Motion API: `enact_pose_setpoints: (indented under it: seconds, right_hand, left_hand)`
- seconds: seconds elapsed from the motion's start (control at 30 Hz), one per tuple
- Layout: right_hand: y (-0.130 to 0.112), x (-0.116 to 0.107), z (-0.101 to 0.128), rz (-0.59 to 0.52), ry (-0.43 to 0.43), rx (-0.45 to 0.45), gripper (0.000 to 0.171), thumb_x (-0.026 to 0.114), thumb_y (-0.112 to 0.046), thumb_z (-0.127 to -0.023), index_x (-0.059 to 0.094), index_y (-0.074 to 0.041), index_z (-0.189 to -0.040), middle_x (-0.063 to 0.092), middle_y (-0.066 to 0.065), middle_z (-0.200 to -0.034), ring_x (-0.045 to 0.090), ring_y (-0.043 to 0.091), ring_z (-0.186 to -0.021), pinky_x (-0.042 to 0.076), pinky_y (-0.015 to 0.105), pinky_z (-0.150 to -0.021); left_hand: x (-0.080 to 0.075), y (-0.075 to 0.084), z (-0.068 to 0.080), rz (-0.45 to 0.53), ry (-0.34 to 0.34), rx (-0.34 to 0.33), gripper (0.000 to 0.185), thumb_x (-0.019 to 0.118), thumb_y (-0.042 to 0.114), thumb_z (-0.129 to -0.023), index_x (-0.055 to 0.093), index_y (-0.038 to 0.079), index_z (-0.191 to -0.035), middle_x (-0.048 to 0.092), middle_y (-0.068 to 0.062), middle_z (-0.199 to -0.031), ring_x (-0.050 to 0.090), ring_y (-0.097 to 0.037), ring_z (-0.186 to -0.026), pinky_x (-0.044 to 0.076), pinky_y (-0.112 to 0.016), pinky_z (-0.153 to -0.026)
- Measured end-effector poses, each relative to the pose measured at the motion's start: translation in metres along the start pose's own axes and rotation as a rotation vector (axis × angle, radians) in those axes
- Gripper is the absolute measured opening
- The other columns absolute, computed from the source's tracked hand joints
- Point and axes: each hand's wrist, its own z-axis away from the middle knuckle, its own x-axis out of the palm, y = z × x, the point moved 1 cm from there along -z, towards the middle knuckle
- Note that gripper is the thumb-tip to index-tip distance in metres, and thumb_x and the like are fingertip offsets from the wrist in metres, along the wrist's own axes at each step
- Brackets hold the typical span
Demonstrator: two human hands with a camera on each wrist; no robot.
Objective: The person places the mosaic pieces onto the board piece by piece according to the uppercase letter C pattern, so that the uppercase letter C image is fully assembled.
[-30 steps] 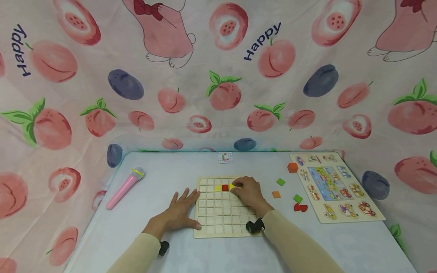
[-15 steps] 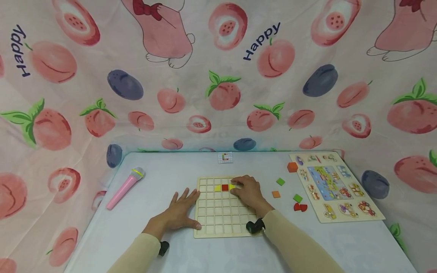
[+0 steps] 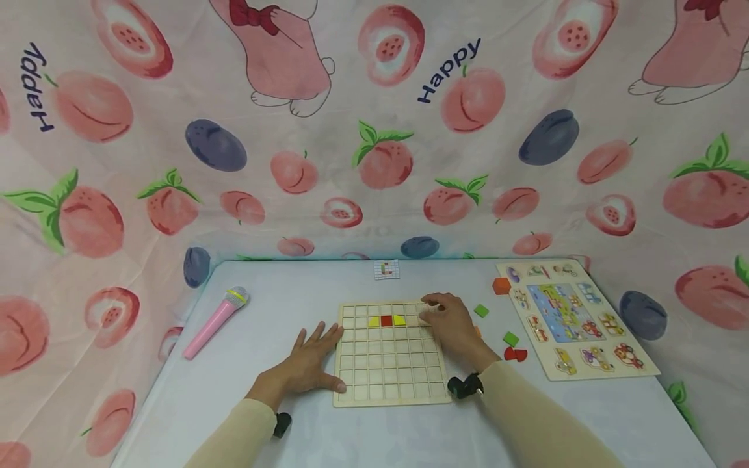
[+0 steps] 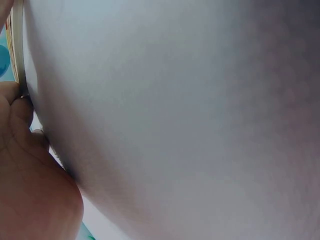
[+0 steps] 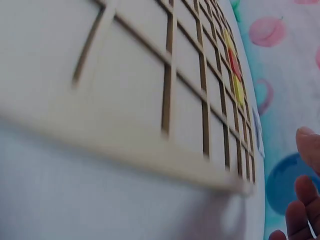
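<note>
A wooden grid board (image 3: pixel 386 375) lies in front of me in the head view. In one of its upper rows sit a yellow piece (image 3: pixel 374 322), a red square tile (image 3: pixel 386 321) and a second yellow piece (image 3: pixel 400 320), side by side. My left hand (image 3: pixel 307 364) rests at the board's left edge, fingers spread, thumb and fingertips touching the rim. Over the board's upper right corner is my right hand (image 3: pixel 456 328); the right wrist view shows its thumb (image 5: pixel 310 145) and fingers apart with nothing between. The left wrist view shows mostly white tabletop.
Right of the board lie green tiles (image 3: pixel 481 311), red pieces (image 3: pixel 515 355), an orange-red block (image 3: pixel 501 286) and a half-hidden orange tile (image 3: pixel 477 331). Beyond them is a picture puzzle board (image 3: pixel 634 376). A pink toy microphone (image 3: pixel 205 333) lies left; a small pattern card (image 3: pixel 394 274) lies behind.
My right hand has let go of the right-hand yellow piece and moved right, to the board's edge. That piece stays in the grid, fully visible. The left hand has not moved.
</note>
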Motion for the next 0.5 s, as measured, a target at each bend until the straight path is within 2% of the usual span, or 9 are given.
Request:
enact_pose_setpoints:
  seconds: [0.13,0.37,0.5]
  right_hand:
    - [0.016,-0.026,0.001,0.044,0.029,-0.002,0.040,0.071,-0.023,-0.101,0.067,-0.015,-0.139,0.061,0.014,-0.137,0.051,0.034,-0.126,0.049,0.051,-0.103]
    - [0.057,-0.071,-0.002,0.085,0.088,-0.004,0.044,0.071,-0.021,-0.102,0.061,-0.007,-0.143,0.059,0.024,-0.140,0.053,0.040,-0.124,0.048,0.057,-0.105]
    - [0.073,-0.086,-0.002,0.096,0.076,0.051,0.049,0.069,-0.024,-0.103,0.056,-0.009,-0.148,0.055,0.024,-0.146,0.050,0.042,-0.130,0.046,0.061,-0.109]
  left_hand:
    - [0.000,0.001,0.000,-0.002,-0.002,0.002,0.126,0.092,0.057,-0.071,0.025,0.016,-0.169,0.019,-0.002,-0.177,0.000,-0.029,-0.166,-0.009,-0.058,-0.132]
    - [0.000,0.003,0.001,-0.005,-0.005,-0.006,0.125,0.092,0.057,-0.072,0.025,0.017,-0.169,0.019,0.000,-0.177,-0.001,-0.028,-0.166,-0.010,-0.058,-0.132]
    - [0.000,0.002,0.000,-0.014,-0.005,-0.016,0.125,0.091,0.058,-0.072,0.024,0.019,-0.170,0.018,0.001,-0.178,-0.002,-0.027,-0.166,-0.011,-0.057,-0.132]
